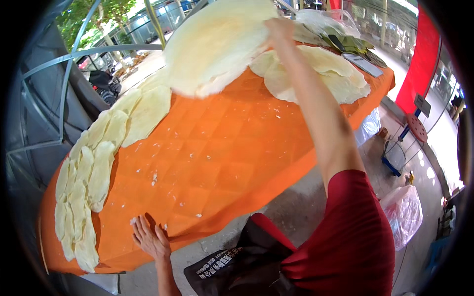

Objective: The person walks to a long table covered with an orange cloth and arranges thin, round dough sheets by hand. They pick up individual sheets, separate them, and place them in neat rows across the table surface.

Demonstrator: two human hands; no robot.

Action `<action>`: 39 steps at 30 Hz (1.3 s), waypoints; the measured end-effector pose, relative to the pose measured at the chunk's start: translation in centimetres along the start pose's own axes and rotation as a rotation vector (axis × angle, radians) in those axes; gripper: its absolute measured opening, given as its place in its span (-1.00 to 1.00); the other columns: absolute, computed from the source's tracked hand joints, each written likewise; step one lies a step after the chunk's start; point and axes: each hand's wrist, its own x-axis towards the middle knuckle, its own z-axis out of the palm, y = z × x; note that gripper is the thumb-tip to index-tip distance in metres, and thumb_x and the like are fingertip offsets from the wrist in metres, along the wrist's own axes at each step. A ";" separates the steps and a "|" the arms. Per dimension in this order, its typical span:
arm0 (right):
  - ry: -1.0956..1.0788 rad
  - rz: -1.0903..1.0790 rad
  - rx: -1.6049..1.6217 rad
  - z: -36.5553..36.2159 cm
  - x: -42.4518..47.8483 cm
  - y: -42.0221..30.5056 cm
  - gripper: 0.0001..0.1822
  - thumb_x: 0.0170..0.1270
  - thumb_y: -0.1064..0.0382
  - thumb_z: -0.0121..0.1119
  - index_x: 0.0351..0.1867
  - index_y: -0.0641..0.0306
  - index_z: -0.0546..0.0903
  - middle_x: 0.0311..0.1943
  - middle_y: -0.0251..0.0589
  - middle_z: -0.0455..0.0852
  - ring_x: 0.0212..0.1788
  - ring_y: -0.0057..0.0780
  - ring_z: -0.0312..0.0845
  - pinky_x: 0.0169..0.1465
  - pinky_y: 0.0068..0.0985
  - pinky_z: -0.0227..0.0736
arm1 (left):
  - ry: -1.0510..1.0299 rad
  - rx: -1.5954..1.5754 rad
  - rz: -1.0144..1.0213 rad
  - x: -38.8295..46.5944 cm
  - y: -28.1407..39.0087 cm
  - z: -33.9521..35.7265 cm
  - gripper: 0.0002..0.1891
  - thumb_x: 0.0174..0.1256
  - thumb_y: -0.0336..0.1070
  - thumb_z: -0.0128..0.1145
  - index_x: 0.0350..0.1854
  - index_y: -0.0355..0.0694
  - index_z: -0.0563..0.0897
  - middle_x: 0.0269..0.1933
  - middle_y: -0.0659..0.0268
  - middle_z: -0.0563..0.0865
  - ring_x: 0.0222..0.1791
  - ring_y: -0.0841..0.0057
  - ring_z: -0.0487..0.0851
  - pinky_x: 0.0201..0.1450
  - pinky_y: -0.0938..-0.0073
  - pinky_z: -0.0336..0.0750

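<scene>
At the far side of the table, my right hand (280,31) grips the edge of a large, thin, pale round sheet, apparently flatbread (214,48). The sheet hangs raised and slightly blurred above the orange tablecloth (207,148). My left hand (152,236) rests palm down near the cloth's front edge, holding nothing, with a small white crumb by its fingertips. Along the table's left side lie several overlapping rows of folded pale sheets (102,174). Beneath my right forearm is a pile of similar round sheets (318,76).
A clear plastic bag (327,20) and a grey flat object (363,64) lie at the far right end. White crumbs dot the cloth. A metal frame (61,100) borders the left; a stool with a red seat (416,127) and a pinkish plastic bag (403,214) stand right.
</scene>
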 end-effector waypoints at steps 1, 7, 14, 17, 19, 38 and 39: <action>0.102 -0.109 -0.411 -3.6 1.1 0.8 -0.81 -0.15 0.36 0.18 -0.47 0.45 0.55 -0.54 -0.15 0.56 -0.53 -0.43 0.47 -0.52 -0.36 0.37 | -0.034 -0.015 -0.006 0.3 0.0 0.0 -0.46 0.26 -0.08 -0.22 0.24 -0.29 0.24 0.28 0.11 0.26 0.32 0.19 0.11 0.29 0.15 -0.09; 0.239 0.210 -0.673 -18.7 -2.2 8.3 -0.75 -0.01 0.28 0.00 -0.33 0.42 0.52 -0.41 -0.02 0.59 -0.50 -0.26 0.56 -0.44 -0.38 0.42 | -0.006 -0.018 0.020 0.5 -0.1 0.2 -0.45 0.28 -0.04 -0.28 0.23 -0.30 0.25 0.27 0.09 0.27 0.32 0.20 0.12 0.28 0.15 -0.07; -0.498 0.124 -1.154 -15.9 -9.7 7.1 -0.88 -0.02 0.36 -0.01 -0.58 0.31 0.54 -0.69 -0.09 0.58 -0.64 -0.26 0.53 -0.47 -0.34 0.40 | -0.117 -0.037 0.114 1.7 0.4 -1.5 -0.48 0.22 -0.07 -0.16 0.14 -0.34 0.33 0.18 -0.01 0.34 0.21 0.10 0.23 0.22 0.14 0.04; -0.771 -0.281 -1.064 -8.0 -15.2 7.5 -0.90 0.00 0.34 0.01 -0.57 0.28 0.54 -0.65 -0.08 0.59 -0.56 -0.22 0.54 -0.45 -0.30 0.39 | -0.270 -0.158 0.185 3.6 -0.8 -2.7 -0.45 0.13 -0.07 -0.01 0.09 -0.35 0.34 0.14 -0.03 0.35 0.16 0.06 0.26 0.20 0.12 0.09; -0.881 -0.522 -1.038 -2.7 -18.9 8.7 -0.93 -0.01 0.34 0.04 -0.56 0.27 0.52 -0.65 -0.09 0.57 -0.52 -0.19 0.53 -0.44 -0.28 0.38 | -0.248 -0.234 0.202 4.6 -1.2 -2.4 -0.37 0.08 -0.01 0.04 0.14 -0.34 0.30 0.19 -0.02 0.30 0.22 0.07 0.21 0.24 0.10 0.04; -1.289 -1.098 -1.333 27.9 -30.6 20.4 -0.92 -0.16 0.40 0.10 -0.65 0.17 0.61 -0.55 -0.17 0.63 -0.43 -0.26 0.58 -0.39 -0.36 0.41 | -0.332 -0.423 0.066 5.7 -3.2 -1.6 -0.20 -0.07 0.15 0.20 0.13 -0.36 0.31 0.22 -0.11 0.25 0.25 -0.01 0.18 0.27 0.02 -0.01; -1.327 -1.209 -1.192 27.2 -31.6 17.8 -0.91 -0.16 0.41 0.08 -0.65 0.19 0.61 -0.55 -0.17 0.63 -0.44 -0.25 0.58 -0.42 -0.32 0.41 | -0.293 -0.471 0.055 5.6 -3.3 -1.6 -0.19 -0.08 0.14 0.22 0.13 -0.38 0.30 0.20 -0.13 0.25 0.24 -0.01 0.19 0.26 0.03 0.02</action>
